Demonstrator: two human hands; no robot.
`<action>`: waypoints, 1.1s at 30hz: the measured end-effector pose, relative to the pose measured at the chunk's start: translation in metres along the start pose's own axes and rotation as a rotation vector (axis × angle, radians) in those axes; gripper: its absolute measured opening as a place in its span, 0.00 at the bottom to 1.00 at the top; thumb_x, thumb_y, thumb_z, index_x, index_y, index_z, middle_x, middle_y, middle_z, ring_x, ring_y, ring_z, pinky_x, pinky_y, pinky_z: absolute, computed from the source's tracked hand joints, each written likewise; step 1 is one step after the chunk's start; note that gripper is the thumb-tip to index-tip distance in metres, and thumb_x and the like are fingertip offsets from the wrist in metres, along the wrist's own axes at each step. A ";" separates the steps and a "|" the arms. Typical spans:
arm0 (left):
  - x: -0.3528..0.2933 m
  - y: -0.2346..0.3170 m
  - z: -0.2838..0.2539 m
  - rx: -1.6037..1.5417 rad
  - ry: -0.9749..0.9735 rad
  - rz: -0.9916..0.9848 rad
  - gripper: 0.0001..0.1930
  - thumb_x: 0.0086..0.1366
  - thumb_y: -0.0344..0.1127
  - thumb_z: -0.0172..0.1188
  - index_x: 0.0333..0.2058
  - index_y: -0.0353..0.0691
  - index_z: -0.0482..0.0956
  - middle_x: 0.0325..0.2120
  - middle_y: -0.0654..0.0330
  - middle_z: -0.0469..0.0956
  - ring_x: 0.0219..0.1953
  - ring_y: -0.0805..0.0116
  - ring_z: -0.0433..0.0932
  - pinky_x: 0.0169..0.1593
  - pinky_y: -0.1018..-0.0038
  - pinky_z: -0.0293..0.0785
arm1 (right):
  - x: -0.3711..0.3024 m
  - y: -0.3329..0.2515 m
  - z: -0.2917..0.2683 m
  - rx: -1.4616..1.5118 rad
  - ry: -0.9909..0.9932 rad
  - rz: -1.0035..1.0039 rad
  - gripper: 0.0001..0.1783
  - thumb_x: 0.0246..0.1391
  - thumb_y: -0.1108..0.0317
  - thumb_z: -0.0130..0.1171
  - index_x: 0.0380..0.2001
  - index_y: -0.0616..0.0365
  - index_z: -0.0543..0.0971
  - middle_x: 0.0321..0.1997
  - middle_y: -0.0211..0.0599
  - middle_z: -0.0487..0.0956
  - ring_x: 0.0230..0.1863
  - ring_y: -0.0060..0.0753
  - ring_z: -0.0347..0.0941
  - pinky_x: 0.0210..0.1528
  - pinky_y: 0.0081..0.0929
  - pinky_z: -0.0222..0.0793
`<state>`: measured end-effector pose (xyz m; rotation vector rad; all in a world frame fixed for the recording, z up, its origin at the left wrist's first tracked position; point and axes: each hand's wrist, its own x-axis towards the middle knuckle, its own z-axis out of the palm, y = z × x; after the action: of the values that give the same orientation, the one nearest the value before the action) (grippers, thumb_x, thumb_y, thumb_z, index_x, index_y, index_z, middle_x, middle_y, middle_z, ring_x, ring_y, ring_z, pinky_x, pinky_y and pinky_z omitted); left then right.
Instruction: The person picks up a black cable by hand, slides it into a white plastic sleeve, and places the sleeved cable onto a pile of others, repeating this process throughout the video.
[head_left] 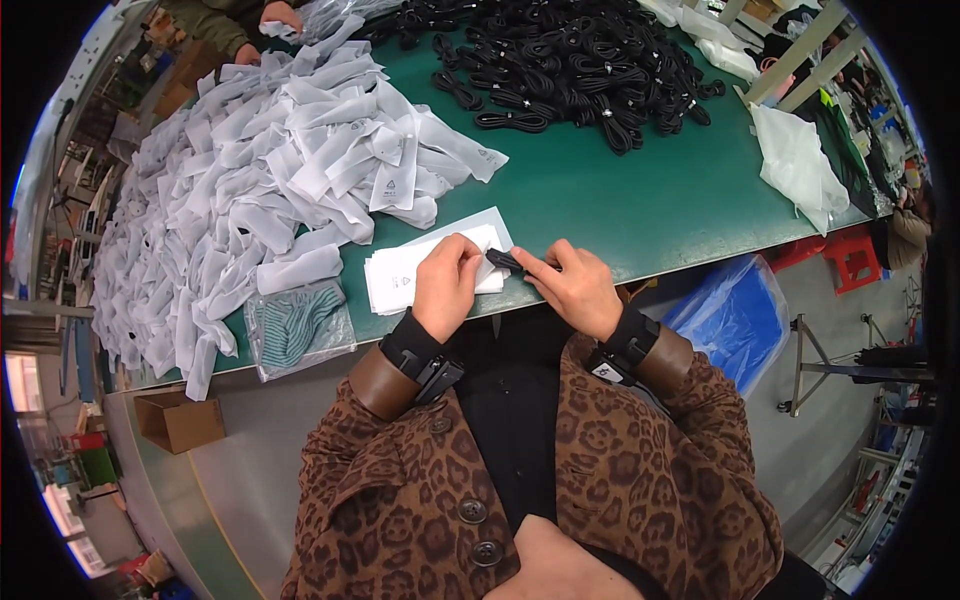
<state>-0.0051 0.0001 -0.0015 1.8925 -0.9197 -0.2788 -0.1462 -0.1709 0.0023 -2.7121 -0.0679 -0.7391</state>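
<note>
My left hand (pixel 447 283) pinched the top white sleeve of a small stack (pixel 400 275), while my right hand (pixel 575 288) held a coiled black cable (pixel 506 262) at its mouth, not yet inside. I judged much work done: a big heap of filled white sleeves (pixel 250 190) lay left, yet a large pile of black cables (pixel 570 60) remained on the green desk (pixel 620 200). Beyond were a blue bag (pixel 735 315) and a red stool (pixel 852 258).

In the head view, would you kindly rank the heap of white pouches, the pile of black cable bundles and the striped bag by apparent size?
1. Heap of white pouches
2. Pile of black cable bundles
3. Striped bag, clearly smallest though nearest the camera.
</note>
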 end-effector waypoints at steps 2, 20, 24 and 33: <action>0.000 0.005 0.000 0.029 0.012 0.127 0.05 0.57 0.20 0.58 0.33 0.33 0.73 0.31 0.51 0.73 0.33 0.49 0.75 0.38 0.63 0.73 | 0.001 0.005 -0.001 0.049 -0.020 -0.006 0.26 0.50 0.69 0.67 0.56 0.47 0.78 0.30 0.35 0.68 0.26 0.35 0.70 0.28 0.32 0.68; 0.012 -0.003 -0.018 0.123 -0.011 0.096 0.04 0.57 0.20 0.59 0.31 0.33 0.74 0.29 0.52 0.73 0.31 0.52 0.75 0.36 0.66 0.72 | 0.016 0.014 -0.001 1.174 -0.192 0.961 0.13 0.66 0.60 0.54 0.43 0.60 0.73 0.31 0.27 0.75 0.32 0.11 0.68 0.31 0.14 0.63; 0.012 -0.007 -0.012 0.072 0.013 0.050 0.05 0.59 0.21 0.61 0.32 0.32 0.73 0.25 0.55 0.73 0.26 0.64 0.74 0.34 0.74 0.71 | 0.008 0.011 0.013 0.805 0.035 0.584 0.13 0.63 0.65 0.58 0.45 0.62 0.73 0.35 0.28 0.76 0.35 0.16 0.71 0.36 0.19 0.69; 0.003 -0.007 -0.009 -0.009 0.037 -0.048 0.04 0.61 0.23 0.61 0.33 0.33 0.74 0.25 0.57 0.76 0.28 0.71 0.75 0.36 0.76 0.72 | 0.017 -0.008 0.007 0.507 0.093 0.350 0.13 0.57 0.69 0.63 0.43 0.62 0.76 0.36 0.37 0.77 0.34 0.33 0.76 0.37 0.26 0.71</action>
<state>0.0055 0.0059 -0.0019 1.9075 -0.8475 -0.2750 -0.1290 -0.1622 0.0077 -2.1289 0.2081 -0.6365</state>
